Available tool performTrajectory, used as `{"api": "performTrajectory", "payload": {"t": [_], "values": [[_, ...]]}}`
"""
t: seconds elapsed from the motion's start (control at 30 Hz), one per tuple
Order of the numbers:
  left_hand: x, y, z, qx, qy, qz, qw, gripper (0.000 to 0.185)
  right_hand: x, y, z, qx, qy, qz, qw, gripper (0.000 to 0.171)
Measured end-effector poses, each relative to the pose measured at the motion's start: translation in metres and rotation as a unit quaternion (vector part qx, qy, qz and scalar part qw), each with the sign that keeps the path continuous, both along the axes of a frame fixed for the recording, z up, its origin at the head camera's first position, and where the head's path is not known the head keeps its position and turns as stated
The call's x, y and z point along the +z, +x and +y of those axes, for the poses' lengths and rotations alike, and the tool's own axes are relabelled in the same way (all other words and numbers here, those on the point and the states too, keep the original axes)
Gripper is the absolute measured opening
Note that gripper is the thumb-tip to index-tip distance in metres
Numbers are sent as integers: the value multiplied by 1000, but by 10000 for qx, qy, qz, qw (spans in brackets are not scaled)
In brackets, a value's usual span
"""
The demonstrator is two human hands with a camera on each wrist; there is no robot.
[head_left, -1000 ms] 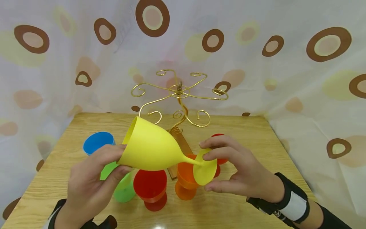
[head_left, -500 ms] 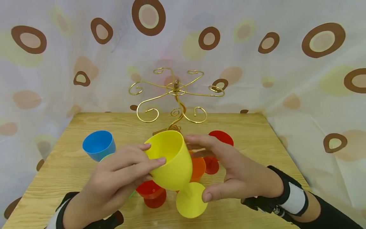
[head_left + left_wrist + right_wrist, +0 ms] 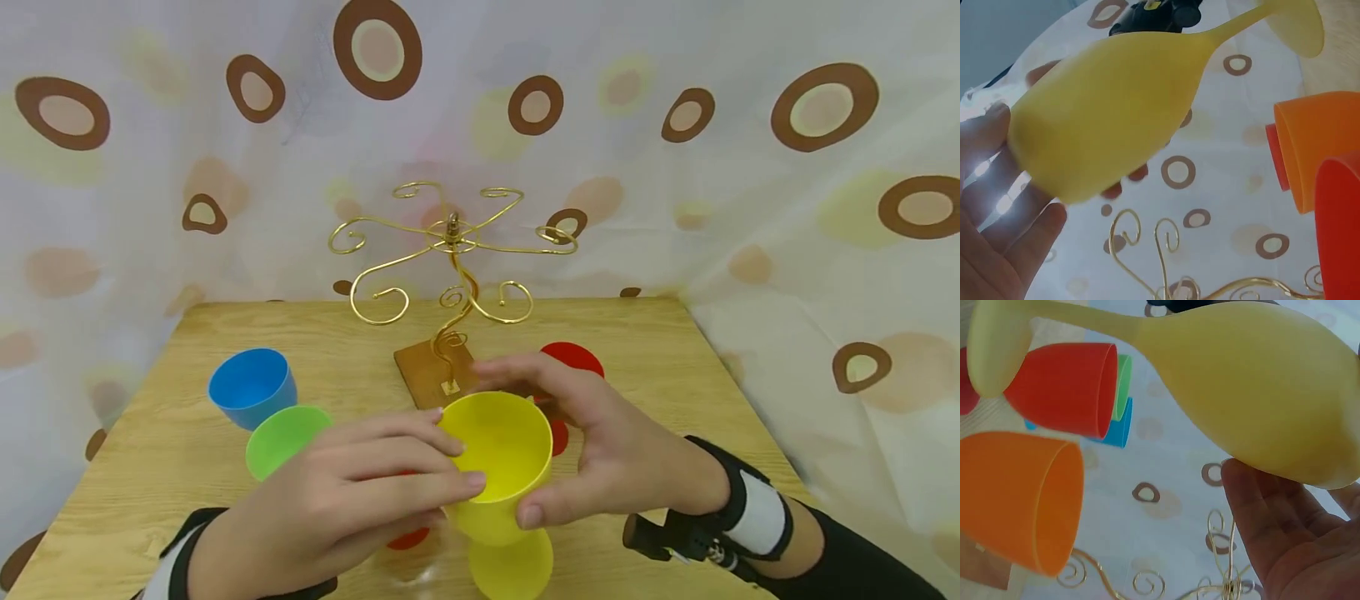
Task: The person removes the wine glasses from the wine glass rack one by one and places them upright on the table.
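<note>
Both hands hold the yellow goblet point(image 3: 498, 467) upright above the bench point(image 3: 675, 350), in front of the gold rack point(image 3: 450, 267). The left hand point(image 3: 352, 500) curls round its bowl from one side, the right hand point(image 3: 607, 450) from the other. Left of the goblet stand a green cup point(image 3: 281, 437) and a blue cup point(image 3: 251, 385); behind it, a red goblet point(image 3: 573, 360).

Your right hand point(image 3: 1297, 544) cradles the yellow goblet point(image 3: 1247, 387) by its bowl. Beside its foot stand a red cup point(image 3: 1063, 387) and an orange cup point(image 3: 1019, 500).
</note>
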State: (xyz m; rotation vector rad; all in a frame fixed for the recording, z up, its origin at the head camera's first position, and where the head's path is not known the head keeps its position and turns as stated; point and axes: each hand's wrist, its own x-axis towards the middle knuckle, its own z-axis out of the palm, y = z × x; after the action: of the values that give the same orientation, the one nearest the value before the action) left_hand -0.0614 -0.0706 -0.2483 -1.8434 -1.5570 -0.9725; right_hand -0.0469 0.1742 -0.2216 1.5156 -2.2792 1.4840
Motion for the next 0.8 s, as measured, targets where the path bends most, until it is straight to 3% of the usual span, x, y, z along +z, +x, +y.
{"api": "performTrajectory", "payload": {"t": [0.17,0.37,0.5,0.67,0.8], "values": [[-10,-3,-13,-24,-7,-505,9987,38,-10,1,28,-422,-100,-184,9989,81],[-37,-15,-35,12,537,-525,9972,31,-20,-4,70,-425,-1135,-663,9904,84],[-44,-15,-49,299,500,-681,9960,29,-12,-13,98,-589,-2019,-813,9742,81],[-37,-16,-48,448,486,-794,9946,25,5,-36,136,-1186,-3062,-651,9423,73],[-36,-12,-52,759,134,-1068,9913,25,10,-63,158,-1930,-3227,-340,9260,68]]}}
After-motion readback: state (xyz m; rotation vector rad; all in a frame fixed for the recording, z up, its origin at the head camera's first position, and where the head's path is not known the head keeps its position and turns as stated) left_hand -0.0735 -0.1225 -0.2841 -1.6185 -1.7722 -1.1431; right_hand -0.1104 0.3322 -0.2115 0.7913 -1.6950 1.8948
